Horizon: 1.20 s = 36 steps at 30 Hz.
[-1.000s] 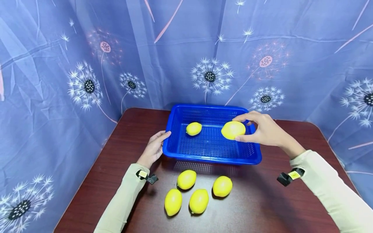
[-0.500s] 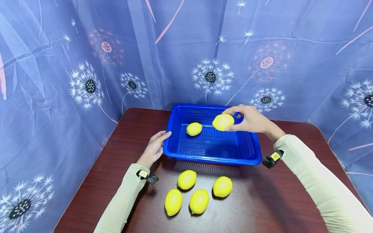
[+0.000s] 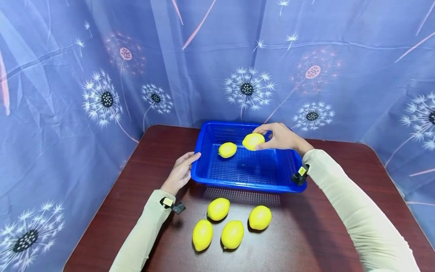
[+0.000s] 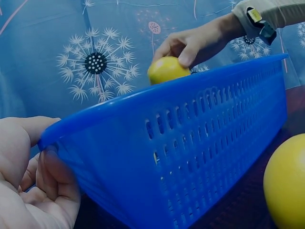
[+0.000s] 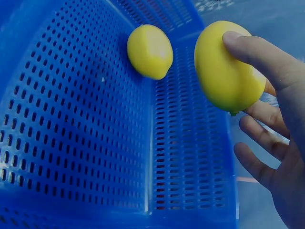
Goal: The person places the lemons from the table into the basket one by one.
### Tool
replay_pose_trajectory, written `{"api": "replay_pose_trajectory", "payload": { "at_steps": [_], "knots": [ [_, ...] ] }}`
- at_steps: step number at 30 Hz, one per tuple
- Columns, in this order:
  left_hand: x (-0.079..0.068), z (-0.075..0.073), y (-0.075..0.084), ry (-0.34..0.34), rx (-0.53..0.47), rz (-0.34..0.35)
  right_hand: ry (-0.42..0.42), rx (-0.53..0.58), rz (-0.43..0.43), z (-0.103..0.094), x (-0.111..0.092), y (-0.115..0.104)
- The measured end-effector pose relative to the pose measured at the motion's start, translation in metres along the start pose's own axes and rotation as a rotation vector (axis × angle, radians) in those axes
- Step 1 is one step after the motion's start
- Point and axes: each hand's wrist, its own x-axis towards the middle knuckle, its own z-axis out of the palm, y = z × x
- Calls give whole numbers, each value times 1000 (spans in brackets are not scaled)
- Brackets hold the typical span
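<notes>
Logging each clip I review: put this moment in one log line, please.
left hand: grips basket | right hand: holds lemon over basket | inside basket: another lemon | on table: four lemons

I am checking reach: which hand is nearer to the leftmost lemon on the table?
Left. The left hand grips the basket beyond the leftmost lemon; the right hand, pinching another lemon above the basket, is farther away, to the right.

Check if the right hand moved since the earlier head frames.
Yes. Against the basket in the head view, the right hand has moved left and slightly up the image, bringing the held lemon nearer the lemon inside.
</notes>
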Motion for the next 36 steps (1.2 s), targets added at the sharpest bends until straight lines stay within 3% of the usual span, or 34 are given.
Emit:
{"api": "replay_pose_trajectory", "payload": {
  "at_steps": [14, 24, 36],
  "knots": [
    [-2, -2, 1, -12, -15, -11, -90, -80, 72, 26, 28, 24],
    [-1, 0, 0, -33, -13, -16, -101, -143, 108, 44, 30, 34],
    [0, 1, 1, -22, -1, -15, -112, -136, 171, 57, 32, 38]
  ]
}}
